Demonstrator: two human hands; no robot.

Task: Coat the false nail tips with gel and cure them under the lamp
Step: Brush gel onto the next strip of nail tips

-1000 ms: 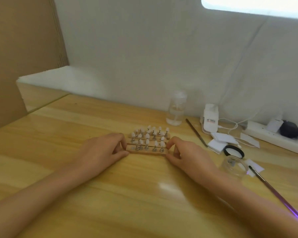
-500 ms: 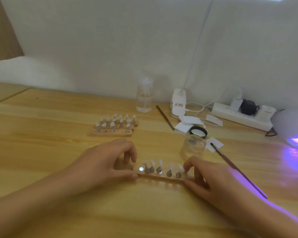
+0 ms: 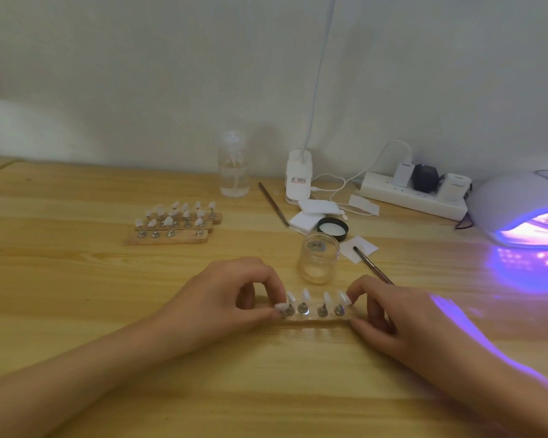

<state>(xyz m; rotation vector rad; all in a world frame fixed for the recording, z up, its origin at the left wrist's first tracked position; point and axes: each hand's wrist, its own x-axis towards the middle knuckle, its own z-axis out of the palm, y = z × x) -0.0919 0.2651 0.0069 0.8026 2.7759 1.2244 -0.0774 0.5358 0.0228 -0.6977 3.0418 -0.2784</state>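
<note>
A wooden strip (image 3: 317,318) with several white false nail tips on metal stands lies on the table in front of me. My left hand (image 3: 225,298) pinches its left end and my right hand (image 3: 389,311) pinches its right end. Three more wooden strips of nail tips (image 3: 173,224) lie stacked at the back left. An open clear gel jar (image 3: 318,262) stands just behind the held strip. The white curing lamp (image 3: 519,207) glows purple at the right edge. A brush (image 3: 372,264) lies to the right of the jar.
A clear bottle (image 3: 233,165), a white lamp base (image 3: 299,180), a power strip (image 3: 415,192) with plugs, white pads (image 3: 317,211), a black jar lid (image 3: 332,229) and a second thin tool (image 3: 273,203) sit along the back by the wall.
Both hands took one strip from the stack and brought it nearer and to the right, in front of the jar. The camera turned right, bringing the lit lamp into view.
</note>
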